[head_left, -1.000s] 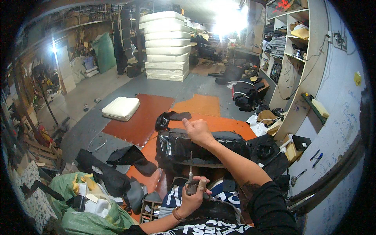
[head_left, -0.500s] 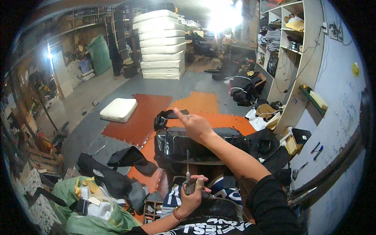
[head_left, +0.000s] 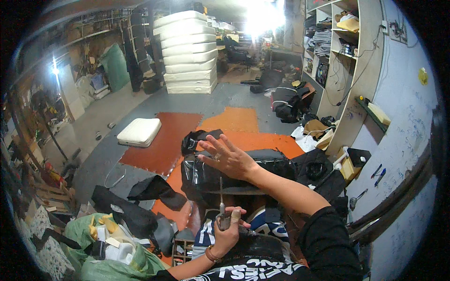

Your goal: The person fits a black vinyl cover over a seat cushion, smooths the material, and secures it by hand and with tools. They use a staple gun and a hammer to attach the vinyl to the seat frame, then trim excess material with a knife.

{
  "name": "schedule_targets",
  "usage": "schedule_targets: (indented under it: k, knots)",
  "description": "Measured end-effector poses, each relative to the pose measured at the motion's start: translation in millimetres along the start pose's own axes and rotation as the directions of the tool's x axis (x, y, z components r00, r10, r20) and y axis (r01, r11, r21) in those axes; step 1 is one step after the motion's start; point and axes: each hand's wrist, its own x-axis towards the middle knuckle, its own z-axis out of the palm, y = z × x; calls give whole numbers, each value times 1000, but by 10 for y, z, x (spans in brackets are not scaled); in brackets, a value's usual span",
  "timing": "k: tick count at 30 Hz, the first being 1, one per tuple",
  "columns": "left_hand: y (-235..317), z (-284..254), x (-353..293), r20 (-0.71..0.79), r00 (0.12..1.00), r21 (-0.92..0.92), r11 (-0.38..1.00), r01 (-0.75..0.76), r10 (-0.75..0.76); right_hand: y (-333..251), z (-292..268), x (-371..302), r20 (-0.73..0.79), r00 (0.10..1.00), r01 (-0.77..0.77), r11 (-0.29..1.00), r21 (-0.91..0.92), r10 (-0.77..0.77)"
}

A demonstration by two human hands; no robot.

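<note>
My left hand (head_left: 228,232), low in front of my lap, is closed round the handle of an awl-like tool (head_left: 221,196). Its thin metal shaft points upward, and my fingers hide most of the dark handle. Fingers spread and holding nothing, my right hand (head_left: 228,158) hovers over or rests against a bulky black padded piece (head_left: 276,171); I cannot tell whether they touch. That piece has a glossy covering and lies across in front of my knees. A loose black flap (head_left: 190,143) stands up at its far left corner.
Orange and brown sheets (head_left: 159,140) cover part of the grey floor. A white cushion (head_left: 139,131) lies at left, before a tall stack of white cushions (head_left: 190,56). Black scraps (head_left: 157,191) and a green sack (head_left: 89,264) are near my left; shelves (head_left: 344,65) line the right.
My right hand has gone from pointing one finger to spreading its fingers, staying over the black piece. The left hand keeps its hold on the tool. The view has shifted slightly.
</note>
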Motion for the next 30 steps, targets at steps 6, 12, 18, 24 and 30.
schedule_targets:
  k: [6, 12, 18, 24, 30]
  knots:
    - [26, 17, 9, -7, 1000, 10, 1000, 16, -16, -42, -57, -31, 127, 988, 76, 994, 74, -85]
    - [39, 21, 3, 21, 1000, 0, 1000, 19, -19, -108, -43, -65, 55, 983, 169, 983, 68, -173]
    - [42, 17, 21, 13, 1000, 54, 998, 19, -20, -114, -51, -68, 40, 975, 222, 974, -35, -220]
    - [56, 18, 15, 3, 1000, 37, 999, 5, -5, -95, -54, -153, 51, 985, 160, 984, 74, -164]
    - [13, 0, 21, 1, 1000, 16, 1000, 18, -18, -86, -136, -318, 121, 970, 209, 978, 28, -211]
